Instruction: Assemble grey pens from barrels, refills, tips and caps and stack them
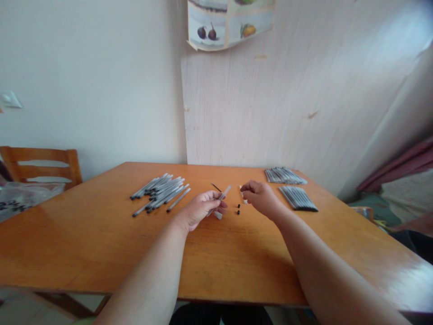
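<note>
My left hand [204, 207] is closed around a translucent pen barrel [224, 193], tilted up to the right. Below its fingers a small whitish piece [218, 215] shows, too blurred to name. Just behind this hand lies a thin dark pen refill [215, 187]. My right hand [259, 196] has its fingers pinched together, at the end of a slim whitish piece [241, 192]; whatever sits between the fingertips is hidden. Two small black plugs [238, 209] rest on the table between my hands.
A loose pile of grey pens with black ends [160, 192] lies on the wooden table [101, 243] at left. On the right are two neat rows of pens, one farther back [286, 175] and one nearer [298, 198]. A chair [43, 169] stands beyond the left edge.
</note>
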Demonstrator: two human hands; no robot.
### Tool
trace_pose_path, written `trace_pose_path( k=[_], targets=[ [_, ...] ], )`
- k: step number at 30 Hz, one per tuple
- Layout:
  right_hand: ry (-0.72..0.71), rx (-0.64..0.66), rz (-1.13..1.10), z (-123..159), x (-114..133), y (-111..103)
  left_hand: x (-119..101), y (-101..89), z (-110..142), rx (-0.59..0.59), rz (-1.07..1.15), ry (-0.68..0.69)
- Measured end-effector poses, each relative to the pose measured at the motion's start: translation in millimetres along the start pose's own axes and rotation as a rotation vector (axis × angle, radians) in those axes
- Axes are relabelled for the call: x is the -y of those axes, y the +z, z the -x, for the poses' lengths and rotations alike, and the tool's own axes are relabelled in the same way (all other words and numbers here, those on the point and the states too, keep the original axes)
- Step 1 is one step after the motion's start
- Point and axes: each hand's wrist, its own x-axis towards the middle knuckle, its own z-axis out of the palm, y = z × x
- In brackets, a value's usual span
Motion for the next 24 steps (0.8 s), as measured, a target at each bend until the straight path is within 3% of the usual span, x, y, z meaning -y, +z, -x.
trace_pose_path(
  k=[9, 15, 20, 24],
  targets=[
    [-0.075, 0.390, 0.273, 9, 5, 1, -3, 0.4, 1, -0.026, -0.020, 0.003],
    [-0.127, 0.475, 0.393, 7, -3, 7, -3, 0.4, 2, -0.022, -0.012, 0.003],
    [-0.147, 0.515, 0.434, 10, 6, 3, -2, -0.6, 1, -0.007, 0.003, -0.004],
    [-0.001, 0.487, 0.292, 12, 13, -3, -3, 0.5, 2, -0.008, 0.007, -0.004]
  ],
)
